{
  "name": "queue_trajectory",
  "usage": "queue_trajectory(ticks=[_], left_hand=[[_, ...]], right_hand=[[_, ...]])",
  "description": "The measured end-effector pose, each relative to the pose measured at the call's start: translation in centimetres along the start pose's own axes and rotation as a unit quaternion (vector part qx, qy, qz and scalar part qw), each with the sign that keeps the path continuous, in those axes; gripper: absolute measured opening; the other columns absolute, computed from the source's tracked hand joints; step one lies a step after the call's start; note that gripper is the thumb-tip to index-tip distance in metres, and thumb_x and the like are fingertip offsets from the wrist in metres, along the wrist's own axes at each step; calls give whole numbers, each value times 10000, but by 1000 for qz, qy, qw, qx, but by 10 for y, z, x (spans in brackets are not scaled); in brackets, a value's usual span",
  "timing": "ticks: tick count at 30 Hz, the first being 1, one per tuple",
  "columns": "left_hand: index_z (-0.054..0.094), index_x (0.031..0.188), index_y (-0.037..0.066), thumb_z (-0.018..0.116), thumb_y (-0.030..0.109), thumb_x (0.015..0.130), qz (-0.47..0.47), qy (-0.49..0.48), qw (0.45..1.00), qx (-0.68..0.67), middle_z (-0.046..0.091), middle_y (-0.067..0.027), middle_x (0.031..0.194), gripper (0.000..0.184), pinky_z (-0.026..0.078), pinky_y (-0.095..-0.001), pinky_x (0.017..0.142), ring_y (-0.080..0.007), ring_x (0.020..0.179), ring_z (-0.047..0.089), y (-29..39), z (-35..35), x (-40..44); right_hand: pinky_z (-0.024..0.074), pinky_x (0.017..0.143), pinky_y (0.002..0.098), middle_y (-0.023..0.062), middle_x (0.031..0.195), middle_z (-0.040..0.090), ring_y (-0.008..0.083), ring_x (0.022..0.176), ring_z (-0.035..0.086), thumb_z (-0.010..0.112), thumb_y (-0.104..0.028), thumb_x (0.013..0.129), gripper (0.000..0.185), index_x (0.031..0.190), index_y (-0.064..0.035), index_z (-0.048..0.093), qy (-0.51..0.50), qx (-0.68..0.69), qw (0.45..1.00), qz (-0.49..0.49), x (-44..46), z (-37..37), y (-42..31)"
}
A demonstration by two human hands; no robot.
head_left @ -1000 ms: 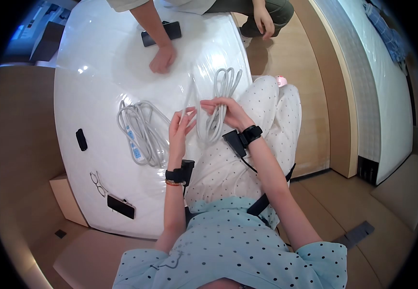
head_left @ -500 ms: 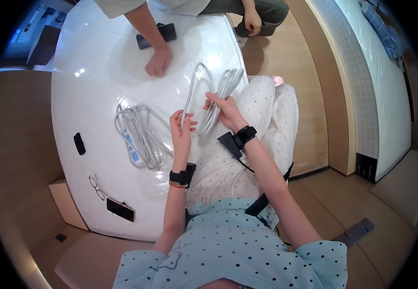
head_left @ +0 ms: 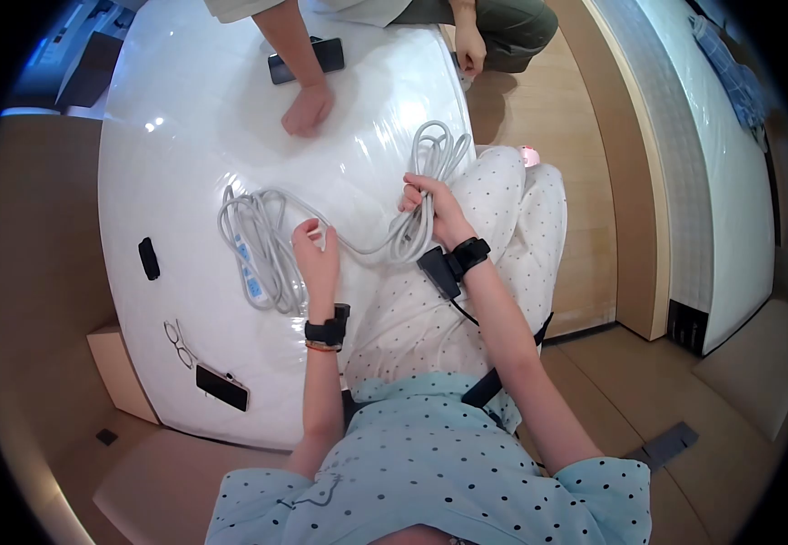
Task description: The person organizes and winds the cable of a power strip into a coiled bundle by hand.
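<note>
Grey cable (head_left: 409, 241) lies in slack loops, right hand (head_left: 438, 209) closed round some, left hand (head_left: 320, 259) half-curled, grip unclear.

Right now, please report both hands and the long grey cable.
Right hand gripping looped grey cable; left hand at cable, grip unclear; other person's fist on white plastic-wrapped mattress, clear of cable.

On the mattress (head_left: 190, 150) we log: cable coil (head_left: 256, 222), left of the cable bundle (head_left: 409, 238) in the right hand (head_left: 441, 209); one phone (head_left: 329, 54) beyond both; eyeglasses (head_left: 172, 333) beside a second phone (head_left: 221, 388), near left.
</note>
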State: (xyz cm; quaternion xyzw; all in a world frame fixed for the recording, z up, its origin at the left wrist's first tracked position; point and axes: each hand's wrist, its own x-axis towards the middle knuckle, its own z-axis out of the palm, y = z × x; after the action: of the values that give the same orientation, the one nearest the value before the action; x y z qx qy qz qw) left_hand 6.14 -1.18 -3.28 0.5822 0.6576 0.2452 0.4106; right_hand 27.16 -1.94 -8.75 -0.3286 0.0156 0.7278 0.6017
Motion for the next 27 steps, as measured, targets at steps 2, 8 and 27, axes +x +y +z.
queue_trajectory(ticks=[2, 8, 27], left_hand=[[492, 1162, -7, 501, 155, 893, -113, -85, 975, -171, 565, -94, 1051, 314, 433, -269, 750, -169, 878, 546, 0, -7, 6], [462, 1247, -12, 487, 167, 918, -16, -170, 959, -225, 632, -30, 866, 375, 440, -225, 690, -93, 729, 561, 21, -2, 6], [568, 998, -14, 639, 116, 753, 127, 41, 985, 110, 568, -141, 949, 286, 444, -337, 680, -253, 827, 545, -14, 6, 13]], right_hand=[[419, 601, 280, 4, 529, 405, 155, 518, 456, 590, -148, 803, 137, 804, -24, 532, -60, 15, 997, 44, -4, 7, -5], [481, 759, 315, 121, 768, 594, 216, 692, 599, 555, -93, 812, 228, 982, 56, 530, -50, -31, 996, 68, -16, 24, -11], [418, 686, 265, 31, 685, 473, 155, 685, 510, 583, -65, 804, 240, 1008, 11, 483, -93, -43, 994, 36, -15, 11, -2]])
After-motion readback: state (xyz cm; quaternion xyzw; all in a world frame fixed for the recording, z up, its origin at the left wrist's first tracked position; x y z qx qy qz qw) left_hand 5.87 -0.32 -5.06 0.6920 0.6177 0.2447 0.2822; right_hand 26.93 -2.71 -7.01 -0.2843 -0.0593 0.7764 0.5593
